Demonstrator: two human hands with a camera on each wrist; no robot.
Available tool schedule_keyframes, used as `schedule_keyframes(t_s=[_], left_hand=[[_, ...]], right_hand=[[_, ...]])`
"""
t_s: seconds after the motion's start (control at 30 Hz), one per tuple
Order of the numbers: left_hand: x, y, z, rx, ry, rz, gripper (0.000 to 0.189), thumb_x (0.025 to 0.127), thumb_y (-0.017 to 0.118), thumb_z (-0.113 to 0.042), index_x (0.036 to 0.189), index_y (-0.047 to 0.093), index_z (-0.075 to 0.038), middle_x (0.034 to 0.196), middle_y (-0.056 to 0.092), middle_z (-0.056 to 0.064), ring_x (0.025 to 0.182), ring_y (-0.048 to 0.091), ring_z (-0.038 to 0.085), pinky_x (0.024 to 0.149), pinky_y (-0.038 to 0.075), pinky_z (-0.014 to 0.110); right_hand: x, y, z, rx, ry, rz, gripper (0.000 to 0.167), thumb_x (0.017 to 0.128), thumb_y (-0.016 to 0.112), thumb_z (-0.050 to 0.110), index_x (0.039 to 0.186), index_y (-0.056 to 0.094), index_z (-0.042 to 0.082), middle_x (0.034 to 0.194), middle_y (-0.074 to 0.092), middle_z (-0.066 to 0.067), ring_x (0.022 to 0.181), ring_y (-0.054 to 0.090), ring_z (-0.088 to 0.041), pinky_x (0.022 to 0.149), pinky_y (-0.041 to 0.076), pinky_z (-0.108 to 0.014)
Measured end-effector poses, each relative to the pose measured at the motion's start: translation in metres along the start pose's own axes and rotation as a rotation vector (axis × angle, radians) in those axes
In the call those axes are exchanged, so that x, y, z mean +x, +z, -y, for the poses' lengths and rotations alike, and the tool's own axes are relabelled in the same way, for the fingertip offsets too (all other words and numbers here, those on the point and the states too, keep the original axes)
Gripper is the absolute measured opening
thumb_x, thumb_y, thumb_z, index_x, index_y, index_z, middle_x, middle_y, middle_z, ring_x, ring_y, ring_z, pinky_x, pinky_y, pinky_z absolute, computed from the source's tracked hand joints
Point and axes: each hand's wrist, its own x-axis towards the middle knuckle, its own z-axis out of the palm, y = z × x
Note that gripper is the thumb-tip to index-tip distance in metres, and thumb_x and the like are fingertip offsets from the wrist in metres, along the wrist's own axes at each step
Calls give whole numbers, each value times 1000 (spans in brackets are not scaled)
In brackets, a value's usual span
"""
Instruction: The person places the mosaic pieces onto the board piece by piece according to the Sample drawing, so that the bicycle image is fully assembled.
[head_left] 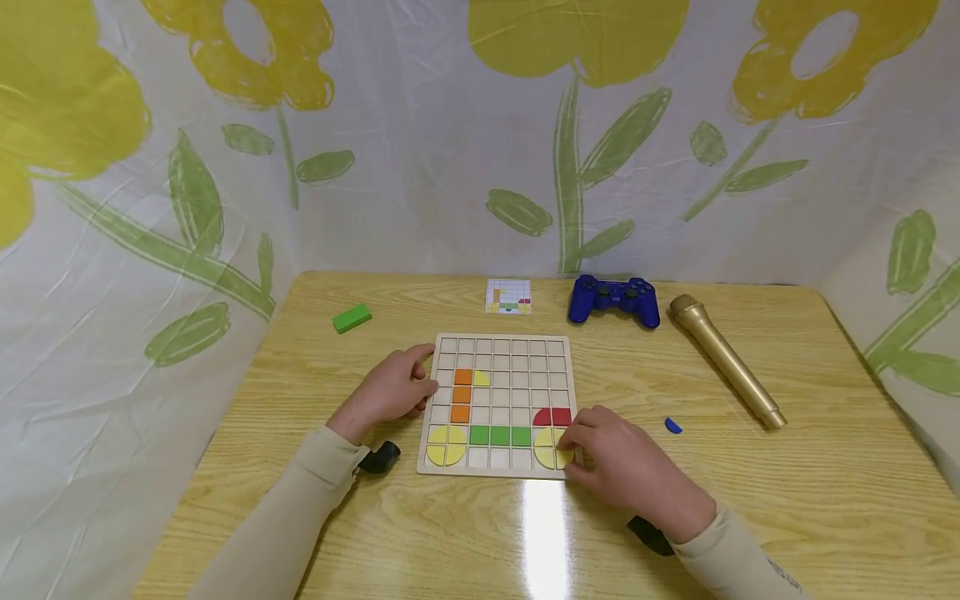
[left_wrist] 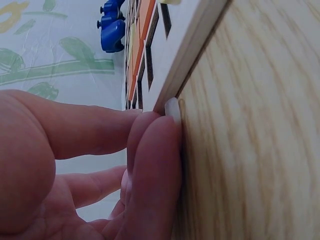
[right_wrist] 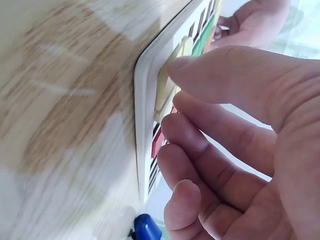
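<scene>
A wooden grid board (head_left: 480,473) lies on the table. My left hand (head_left: 390,384) holds its left edge between thumb and fingers, as the left wrist view shows up close. At the lower right corner my right hand (head_left: 626,467) pinches a yellow quarter-circle tile (right_wrist: 166,87), partly hidden by the fingers. Other yellow tiles (head_left: 446,445) form a circle at lower left, with green square tiles (head_left: 500,436) in a row between the circles. Orange squares (head_left: 461,394) make a column beside a lone yellow quarter (head_left: 482,379). Red tiles (head_left: 561,417) sit above the right circle.
Behind the board lies a small pattern card (head_left: 508,285), with a blue game controller (head_left: 613,302) beside it. A gold microphone (head_left: 726,360) and a small blue half-round piece (head_left: 673,426) are on the right. A green block (head_left: 352,318) lies at back left.
</scene>
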Motion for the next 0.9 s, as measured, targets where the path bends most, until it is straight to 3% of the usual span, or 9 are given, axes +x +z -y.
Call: schedule_keyframes(t_s=[0.2, 0.43, 0.73, 0.9], left_hand=[[0, 0, 0, -3, 1, -1, 67, 106, 66, -14, 167, 39, -10, 111, 58, 12, 74, 67, 17, 64, 61, 28], [0, 0, 0, -14, 1, 5, 67, 106, 65, -14, 167, 38, -10, 112, 58, 12, 75, 67, 18, 64, 61, 29], [0, -1, -3, 5, -12, -1, 69, 106, 66, -16, 168, 37, -11, 115, 57, 12, 76, 67, 19, 65, 62, 30], [-1, 1, -1, -5, -13, 4, 70, 106, 66, -16, 169, 36, -11, 114, 57, 12, 76, 67, 19, 65, 62, 30]], right_hand=[[-2, 0, -2, 1, -19, -32, 16, 83, 86, 7, 91, 79, 19, 92, 69, 10, 85, 56, -6, 70, 55, -22], [-1, 1, -1, -5, -3, -16, 16, 82, 86, 7, 91, 78, 18, 91, 68, 8, 85, 55, -7, 71, 55, -23], [-2, -2, -5, -7, 3, -23, 12, 85, 87, 14, 92, 79, 19, 92, 68, 9, 86, 57, -6, 73, 57, -25], [-14, -5, -17, -50, 23, -48, 11, 88, 88, 21, 92, 79, 21, 93, 69, 10, 90, 62, -9, 78, 60, -30]])
